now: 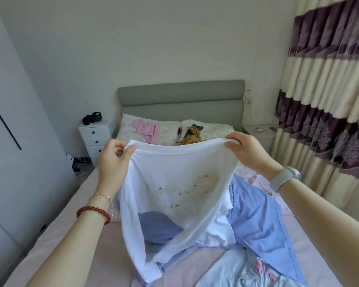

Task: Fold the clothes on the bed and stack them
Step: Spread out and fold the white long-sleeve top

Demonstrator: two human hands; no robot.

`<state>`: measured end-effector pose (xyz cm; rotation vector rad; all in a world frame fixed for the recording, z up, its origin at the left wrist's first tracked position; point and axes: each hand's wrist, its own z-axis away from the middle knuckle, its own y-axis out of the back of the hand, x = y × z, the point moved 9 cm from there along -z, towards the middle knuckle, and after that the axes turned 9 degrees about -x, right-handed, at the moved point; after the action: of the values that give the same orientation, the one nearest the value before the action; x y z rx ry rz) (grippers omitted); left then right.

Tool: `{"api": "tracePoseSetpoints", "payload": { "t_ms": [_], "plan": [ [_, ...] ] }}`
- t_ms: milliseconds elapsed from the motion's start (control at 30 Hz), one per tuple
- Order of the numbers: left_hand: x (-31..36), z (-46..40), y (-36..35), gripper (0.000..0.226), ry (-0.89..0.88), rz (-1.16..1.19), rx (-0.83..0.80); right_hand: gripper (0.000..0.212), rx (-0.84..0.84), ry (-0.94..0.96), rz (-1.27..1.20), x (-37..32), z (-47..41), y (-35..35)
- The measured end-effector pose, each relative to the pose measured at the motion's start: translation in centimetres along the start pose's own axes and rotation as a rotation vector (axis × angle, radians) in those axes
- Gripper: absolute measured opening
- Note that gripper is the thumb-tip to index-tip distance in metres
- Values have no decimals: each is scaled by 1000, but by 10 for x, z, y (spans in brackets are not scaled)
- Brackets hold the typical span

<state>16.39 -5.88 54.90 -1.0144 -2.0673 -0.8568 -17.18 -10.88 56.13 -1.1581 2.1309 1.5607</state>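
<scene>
A thin white cotton shirt (pixel 174 183) hangs between the left hand (pixel 112 160) and right hand (pixel 247 150), before two pillows, above a blue fabric garment (pixel 257 220) on the pink-sheeted bed (pixel 56 230)

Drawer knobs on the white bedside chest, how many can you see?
3 dark round knobs show on the white bedside chest of drawers: top, middle, lowest, partly hidden by the left hand. Lower drawers may hide more.

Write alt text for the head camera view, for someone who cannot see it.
Two hands, left hand and right hand, hold a white garment up by its top edge over a bed strewn with blue clothes. Pink clothing lies on the pillows by a grey headboard.
</scene>
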Motion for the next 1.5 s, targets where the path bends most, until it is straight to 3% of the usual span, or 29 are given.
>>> {"api": "tracePoseSetpoints", "payload": {
  "t_ms": [133, 267, 433, 567, 667, 767, 867, 1033, 1067, 1267, 1500],
  "plan": [
    [4, 19, 25, 13, -28, 32, 152, 15, 226, 62, 136, -13, 14, -2],
    [2, 46, 37, 10, -28, 4, 232, 21, 326, -65, 97, -6, 29, -33],
    [-16, 72, 87, 12, 46, -55, 350, 27, 70, 14, -356, -32, 21, -88],
    [-30, 99, 142, 18, 127, -196, 432, 16, -212, 19, -498, -57, 17, -121],
    [-43, 106, 157, 8, 246, -426, 346, 10, -405, 58, -506, -78, 26, -150],
    [-57, 123, 165, 9, 339, -515, 346, 10, -435, 87, -472, -85, 39, -168],
    [-67, 135, 153, 12, 358, -364, 270, 10, -452, 61, -558, -87, 52, -175],
    [-65, 127, 94, 19, 315, 161, 12, 26, -943, 105, -805, -131, 100, -219],
    [-62, 123, 85, 20, 300, 240, -21, 26, -975, 103, -807, -134, 105, -224],
    [-50, 114, 52, 33, 322, 565, -260, 20, -507, 204, -508, -123, 65, -196],
    [-50, 124, 34, 23, 386, 680, -327, 24, -520, 267, -542, -145, 69, -223]
  ]
}}
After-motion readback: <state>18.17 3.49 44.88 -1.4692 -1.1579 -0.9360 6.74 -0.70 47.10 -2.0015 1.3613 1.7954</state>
